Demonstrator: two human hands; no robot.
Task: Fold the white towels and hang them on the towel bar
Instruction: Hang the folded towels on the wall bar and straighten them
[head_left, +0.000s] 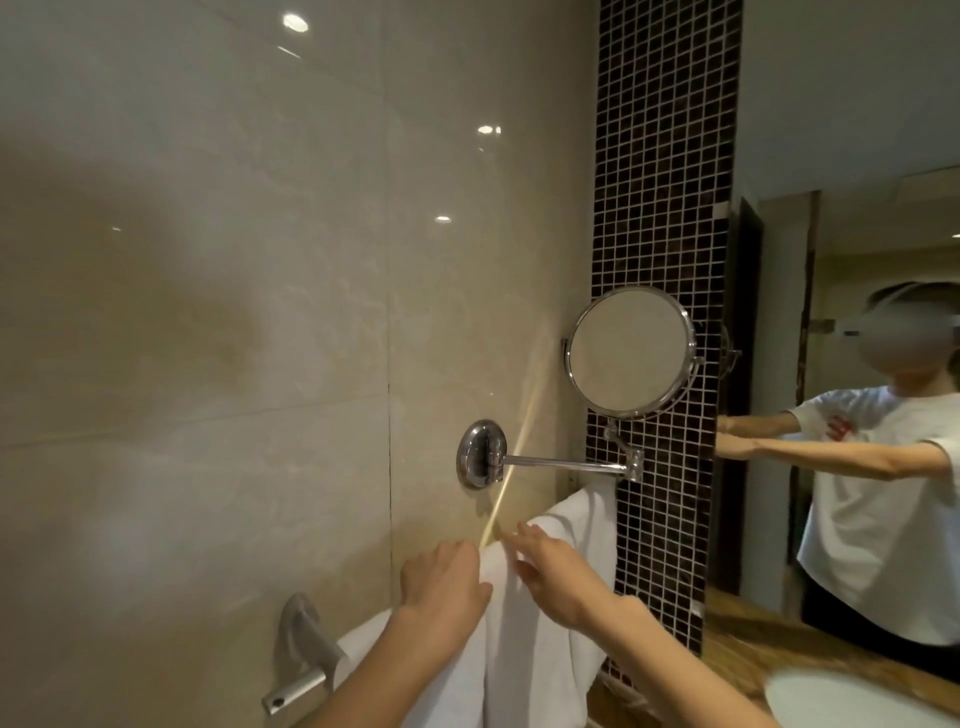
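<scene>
Head view. Low at the left, towel bar (293, 693) on its metal bracket (304, 631), only the bare left end showing. Draped over the rest of the bar, white towels (524, 649), hanging down out of sight. At the top fold over the bar, left hand (441, 577), fingers curled down and gripping the cloth. Just right of it, right hand (553, 569), fingers straight and loose, laid on the towel, grasping nothing. Above the bar, round swivel mirror (631, 353) on a chrome arm (561, 463). Behind the bar's right end, dark mosaic strip (660, 208). Further right of the bar, wooden counter (753, 639), white basin (841, 699) and wall mirror (857, 249) reflecting a person in a white shirt, both arms stretched out.
</scene>
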